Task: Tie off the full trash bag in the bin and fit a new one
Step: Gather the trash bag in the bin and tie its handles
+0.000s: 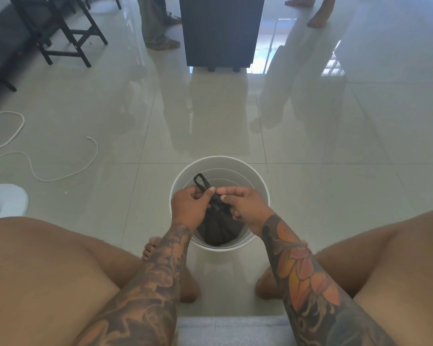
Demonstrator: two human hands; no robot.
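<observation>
A round white bin [261, 193] stands on the tiled floor between my knees. Inside it sits a black trash bag [219, 232], gathered at the top into a twisted neck. My left hand [189, 204] and my right hand [244, 206] both pinch that neck over the bin's mouth, thumbs nearly touching. One black handle loop [200, 179] sticks up past my left fingers. The bag's lower part fills the near side of the bin; the far side shows bare white wall. No second bag is in view.
A dark cabinet on short feet [220, 31] stands straight ahead. Black chair legs [68, 33] are at the far left. A white cord [35, 171] snakes over the floor at left, beside a white object [5, 201]. Two persons' bare feet [318, 20] stand near the cabinet.
</observation>
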